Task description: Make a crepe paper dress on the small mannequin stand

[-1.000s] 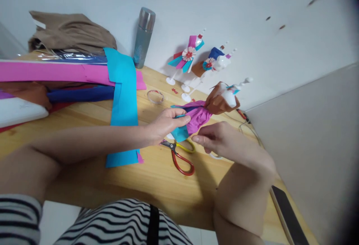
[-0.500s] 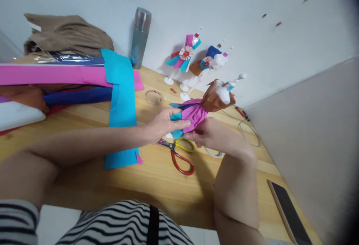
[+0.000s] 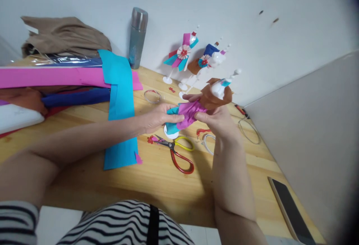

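A small white-headed figure (image 3: 217, 90) on a white round base, dressed in coloured paper or cloth, tilts over the table between my hands. It wears a brown collar and a magenta and teal skirt (image 3: 186, 115). My left hand (image 3: 159, 118) pinches the skirt's lower part, thumb on top. Closed around the upper skirt just under the collar is my right hand (image 3: 218, 118), its thumb pressing the magenta layer and fingers partly hidden behind. Scissors (image 3: 170, 145) with one yellow and one red handle lie below, blades apart, beside small red and pink scraps (image 3: 151, 139).
Similar dressed figures (image 3: 183, 52) stand by the wall, near a grey flask (image 3: 138, 37). A teal strip (image 3: 121, 107) and folded coloured sheets (image 3: 56, 77) lie left. Tape rings (image 3: 153, 96), a cable (image 3: 249, 135) and a phone (image 3: 290, 207) rest on the table (image 3: 157, 185).
My right hand has moved up from below the skirt to grip it under the collar. The skirt lies smoother, and the white base and red scraps now show.
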Action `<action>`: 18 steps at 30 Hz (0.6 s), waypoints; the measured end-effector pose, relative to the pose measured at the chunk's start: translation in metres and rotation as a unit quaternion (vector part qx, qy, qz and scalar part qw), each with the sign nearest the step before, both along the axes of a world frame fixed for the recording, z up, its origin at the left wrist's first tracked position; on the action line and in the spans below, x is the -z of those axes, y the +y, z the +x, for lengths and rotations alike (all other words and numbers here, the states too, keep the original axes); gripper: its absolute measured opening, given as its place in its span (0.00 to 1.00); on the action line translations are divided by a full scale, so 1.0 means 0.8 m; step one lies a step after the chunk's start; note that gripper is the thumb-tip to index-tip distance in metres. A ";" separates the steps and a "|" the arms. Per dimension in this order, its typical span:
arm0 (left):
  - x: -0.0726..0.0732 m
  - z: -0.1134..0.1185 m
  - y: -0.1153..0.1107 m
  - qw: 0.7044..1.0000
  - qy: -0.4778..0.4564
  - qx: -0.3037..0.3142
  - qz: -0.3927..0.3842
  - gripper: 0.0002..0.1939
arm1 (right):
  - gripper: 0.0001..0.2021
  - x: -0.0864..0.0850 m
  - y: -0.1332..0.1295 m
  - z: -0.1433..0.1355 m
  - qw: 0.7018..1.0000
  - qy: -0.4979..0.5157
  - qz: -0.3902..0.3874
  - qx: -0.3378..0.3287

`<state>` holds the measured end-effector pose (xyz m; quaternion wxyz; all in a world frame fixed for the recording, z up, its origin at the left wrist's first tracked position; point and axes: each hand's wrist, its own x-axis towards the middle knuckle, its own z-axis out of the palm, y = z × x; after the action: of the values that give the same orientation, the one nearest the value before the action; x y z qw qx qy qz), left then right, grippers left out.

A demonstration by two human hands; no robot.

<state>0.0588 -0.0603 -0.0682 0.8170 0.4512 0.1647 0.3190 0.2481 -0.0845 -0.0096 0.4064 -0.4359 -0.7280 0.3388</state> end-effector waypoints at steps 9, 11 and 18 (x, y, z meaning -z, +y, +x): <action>-0.002 -0.011 0.026 0.997 0.056 0.029 0.055 0.15 | 0.24 0.015 0.010 -0.010 0.992 -0.027 0.116 0.053; -0.006 -0.013 0.025 0.974 0.110 -0.116 0.158 0.12 | 0.22 0.021 0.015 -0.011 0.992 0.002 0.107 0.061; -0.009 -0.017 0.017 0.718 0.190 -0.354 0.568 0.14 | 0.25 0.027 0.017 -0.018 0.989 0.088 0.044 0.109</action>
<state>0.0449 -0.0471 -0.0613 0.1866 0.7907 0.2514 0.5261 0.2340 -0.0710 -0.0315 0.5220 -0.4631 -0.6517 0.2972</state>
